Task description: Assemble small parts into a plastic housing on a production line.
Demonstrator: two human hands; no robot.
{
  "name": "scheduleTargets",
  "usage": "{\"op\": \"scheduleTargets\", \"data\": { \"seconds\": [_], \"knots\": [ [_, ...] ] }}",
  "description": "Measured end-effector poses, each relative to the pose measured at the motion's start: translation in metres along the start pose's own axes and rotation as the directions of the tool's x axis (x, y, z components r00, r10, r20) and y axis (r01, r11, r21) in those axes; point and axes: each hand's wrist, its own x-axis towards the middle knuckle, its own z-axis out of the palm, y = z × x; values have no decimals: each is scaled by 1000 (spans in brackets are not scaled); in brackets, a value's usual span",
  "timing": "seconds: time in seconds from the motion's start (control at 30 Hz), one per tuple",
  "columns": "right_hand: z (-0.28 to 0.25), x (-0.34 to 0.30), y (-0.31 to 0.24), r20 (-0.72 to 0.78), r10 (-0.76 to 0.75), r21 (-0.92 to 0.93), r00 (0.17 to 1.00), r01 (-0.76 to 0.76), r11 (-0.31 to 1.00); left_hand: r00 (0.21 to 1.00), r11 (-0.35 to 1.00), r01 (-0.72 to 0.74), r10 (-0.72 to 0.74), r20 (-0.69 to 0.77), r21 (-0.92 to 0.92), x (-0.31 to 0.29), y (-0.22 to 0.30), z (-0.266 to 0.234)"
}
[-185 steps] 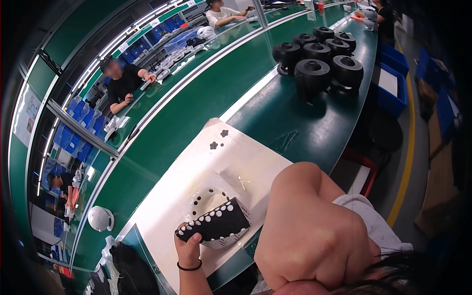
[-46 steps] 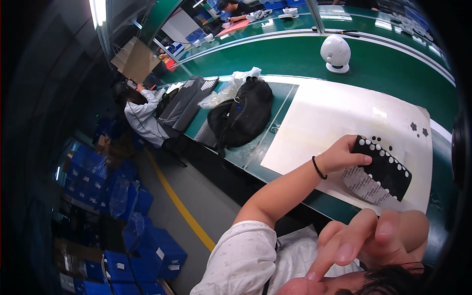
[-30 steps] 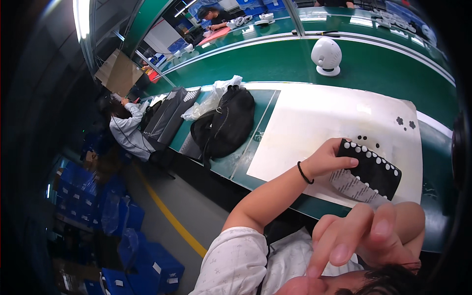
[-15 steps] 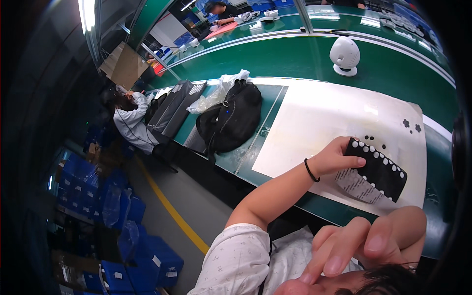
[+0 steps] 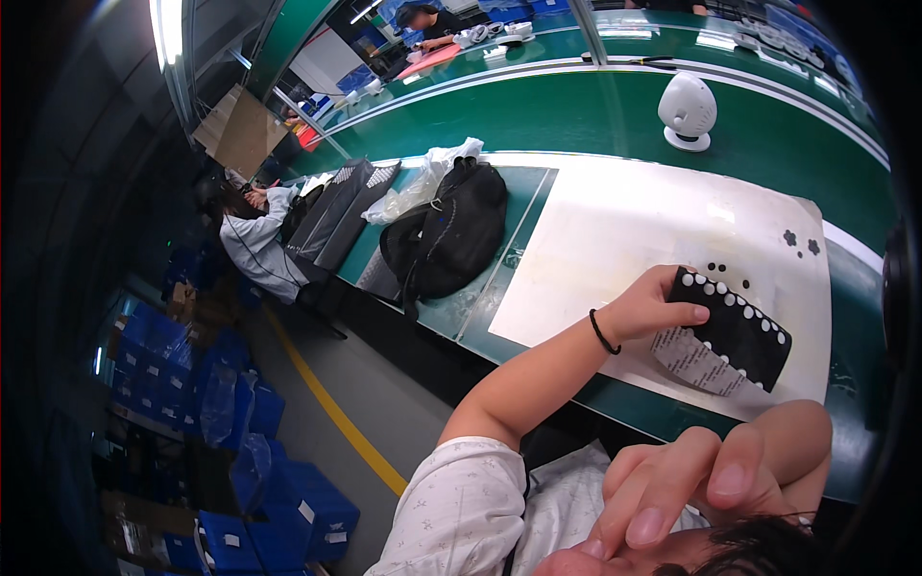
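Just left hand fingers pinching the black dotted sheet's near end, thumb on top.

A white rectangular label sheet printed with grey text lies on the white mat, tucked under the near edge of the black sheet of white round stickers that the left hand holds at its end. Crumpled clear plastic bags lie on the green worktop beside a black backpack. Blue boxes with small white labels are stacked on the floor at lower left, and a flat brown cardboard sheet leans at upper left.
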Motion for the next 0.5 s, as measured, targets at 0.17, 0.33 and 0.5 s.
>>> {"op": "scheduleTargets", "data": {
  "seconds": [0.17,0.33,0.5],
  "knots": [
    [-3,1,-1,33,13,-5,999,-13,1000,1000,1000,1,-2,4,4,0,-3,-4],
    [8,-14,8,-42,-15,-56,999,13,998,999,1000,-8,7,31,9,0,-5,-5],
    [21,-19,7,-159,-35,-138,987,13,990,1000,1000,6,-6,-13,16,-1,-1,-1]
  ]
}}
